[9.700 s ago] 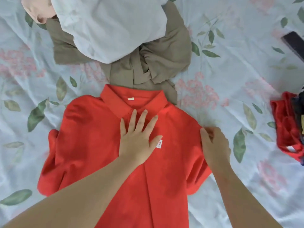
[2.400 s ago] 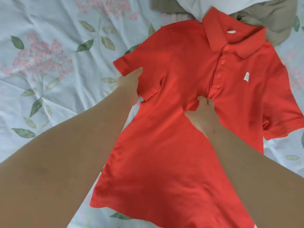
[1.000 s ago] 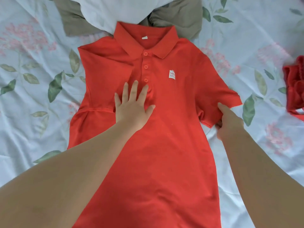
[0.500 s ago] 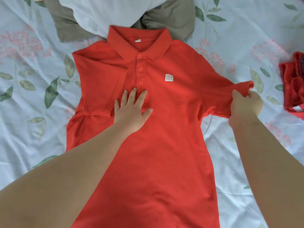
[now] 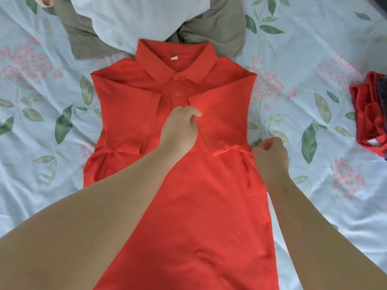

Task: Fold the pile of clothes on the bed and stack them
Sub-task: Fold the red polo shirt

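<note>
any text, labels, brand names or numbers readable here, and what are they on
None can be read.
The white neck label inside the collar of the red polo shirt: too small, no print can be made out.
No writing shows on the floral bedsheet or elsewhere.

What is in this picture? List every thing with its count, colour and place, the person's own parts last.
Polo shirt: one, red, flat mid-bed, both sleeves folded in.
Brown garment: one, olive-brown, crumpled above the shirt.
White garment: one, white, top, partly on the brown one.
Clothes stack: one, red and dark, right edge.
Bed sheet: one, pale blue, floral, under everything.
Left hand: one, pinches the shirt's chest.
Right hand: one, fingers curled at the shirt's right side; grip unclear.
</note>
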### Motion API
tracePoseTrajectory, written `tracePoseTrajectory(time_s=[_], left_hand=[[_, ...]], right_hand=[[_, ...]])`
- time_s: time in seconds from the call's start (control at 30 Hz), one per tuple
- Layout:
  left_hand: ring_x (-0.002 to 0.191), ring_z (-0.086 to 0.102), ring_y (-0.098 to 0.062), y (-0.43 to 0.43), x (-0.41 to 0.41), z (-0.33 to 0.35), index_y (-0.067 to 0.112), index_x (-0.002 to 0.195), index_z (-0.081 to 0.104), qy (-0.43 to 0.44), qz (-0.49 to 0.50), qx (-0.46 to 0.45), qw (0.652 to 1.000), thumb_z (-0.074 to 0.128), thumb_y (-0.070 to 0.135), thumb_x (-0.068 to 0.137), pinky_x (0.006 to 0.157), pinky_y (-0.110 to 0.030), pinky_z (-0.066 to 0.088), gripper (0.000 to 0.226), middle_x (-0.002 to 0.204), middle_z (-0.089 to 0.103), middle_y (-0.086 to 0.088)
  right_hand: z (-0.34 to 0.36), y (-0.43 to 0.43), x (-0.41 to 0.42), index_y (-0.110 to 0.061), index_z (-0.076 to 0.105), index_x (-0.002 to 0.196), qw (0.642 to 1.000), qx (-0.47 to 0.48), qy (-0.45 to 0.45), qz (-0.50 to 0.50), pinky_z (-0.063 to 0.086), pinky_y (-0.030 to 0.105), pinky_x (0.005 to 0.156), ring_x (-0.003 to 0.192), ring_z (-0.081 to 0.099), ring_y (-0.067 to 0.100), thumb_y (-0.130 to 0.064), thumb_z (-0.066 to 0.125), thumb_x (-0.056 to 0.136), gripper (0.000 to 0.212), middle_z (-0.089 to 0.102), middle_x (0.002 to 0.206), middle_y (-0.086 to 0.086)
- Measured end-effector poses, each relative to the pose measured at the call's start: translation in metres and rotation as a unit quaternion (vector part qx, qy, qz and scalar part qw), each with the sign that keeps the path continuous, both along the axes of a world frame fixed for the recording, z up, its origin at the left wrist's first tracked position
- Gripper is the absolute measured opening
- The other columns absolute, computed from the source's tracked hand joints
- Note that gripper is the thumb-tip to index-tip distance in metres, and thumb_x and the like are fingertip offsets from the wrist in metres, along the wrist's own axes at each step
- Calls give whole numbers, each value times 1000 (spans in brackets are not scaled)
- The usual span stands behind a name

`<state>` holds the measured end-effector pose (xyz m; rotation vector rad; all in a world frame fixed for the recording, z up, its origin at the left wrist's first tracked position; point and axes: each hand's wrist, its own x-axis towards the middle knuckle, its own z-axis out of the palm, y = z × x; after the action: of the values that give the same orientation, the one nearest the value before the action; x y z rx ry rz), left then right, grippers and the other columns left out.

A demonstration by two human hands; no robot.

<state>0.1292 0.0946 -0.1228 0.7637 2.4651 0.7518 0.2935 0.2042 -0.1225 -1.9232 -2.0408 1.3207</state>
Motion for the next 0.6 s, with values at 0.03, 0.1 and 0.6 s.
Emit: tracePoseTrajectory(time_s=[0.03, 0.1, 0.6], left_hand=[[110, 53, -23, 12, 7, 1, 17, 117, 63, -6, -33, 12, 999, 41, 6, 95, 92, -28, 35, 34, 117, 59, -8], [113, 54, -24, 37, 19, 0, 13, 121, 62, -30, -83, 14, 996, 39, 4, 95, 95, -29, 37, 35, 119, 60, -9], [120, 50, -33, 106, 48, -7, 2, 128, 38, 15, -42, -163, 986, 50, 14, 94, 92, -35, 42, 38, 131, 46, -17]], right_hand=[[-3, -1, 8, -17, 46, 86, 999, -33, 6, -5, 33, 28, 55, 71, 47, 18, -10, 54, 80, 12, 53, 91, 4], [-6, -4, 20, -17, 46, 83, 993, -111, 28, -16, 33, 27, 56, 63, 42, 14, -6, 57, 78, 17, 49, 78, 1], [-2, -26, 44, -20, 57, 74, 947, -230, 221, -28, 43, 37, 67, 71, 49, 23, -22, 70, 84, 17, 53, 76, 11]])
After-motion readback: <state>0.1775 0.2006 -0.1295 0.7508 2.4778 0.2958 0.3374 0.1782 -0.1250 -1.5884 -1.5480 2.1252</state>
